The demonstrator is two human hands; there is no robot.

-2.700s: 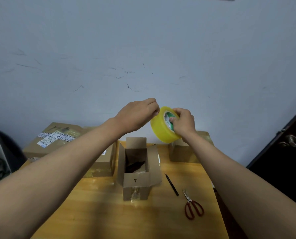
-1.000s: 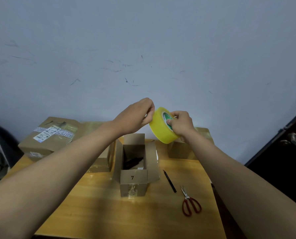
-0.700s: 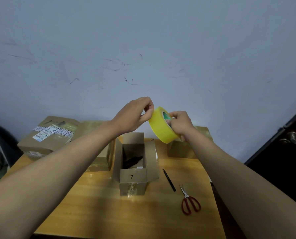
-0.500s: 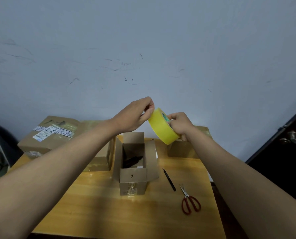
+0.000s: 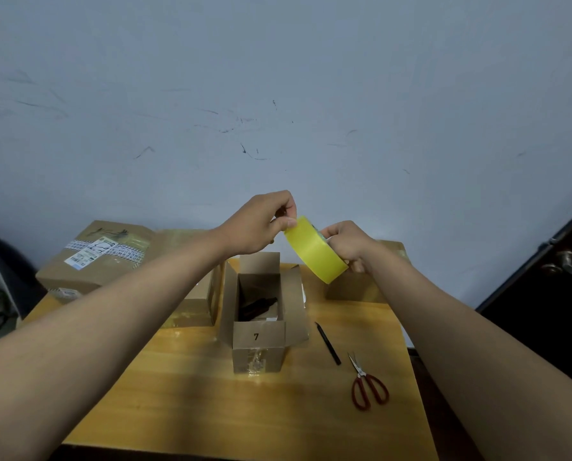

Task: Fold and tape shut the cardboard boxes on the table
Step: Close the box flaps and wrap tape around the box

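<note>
Nearest on the wooden bench (image 5: 185, 404), toward its right edge, lie red-handled scissors (image 5: 368, 386), and just beyond them a thin black pen (image 5: 328, 343). At the middle of the bench stands a small open cardboard box (image 5: 258, 344) marked "7" on its near flap, all four flaps up or splayed; something dark lies inside, too shadowed to make out. A patch of clear tape shows on its near wall.

Both forearms reach over the bench and meet above the box's far end. The right hand (image 5: 348, 245) grips a roll of yellow tape (image 5: 315, 250), fingers curled round its far side and into the core, so most of the core is hidden. The left hand (image 5: 261, 224) pinches at the roll's upper rim with thumb and forefinger; whether a loose end is caught there cannot be told.

Farther back, a closed box (image 5: 198, 301) stands left of the open one, partly behind the left forearm. A larger labelled parcel (image 5: 95, 257) overhangs the far left corner, and another box (image 5: 358, 287) by the far right corner is largely covered by the right wrist.
</note>
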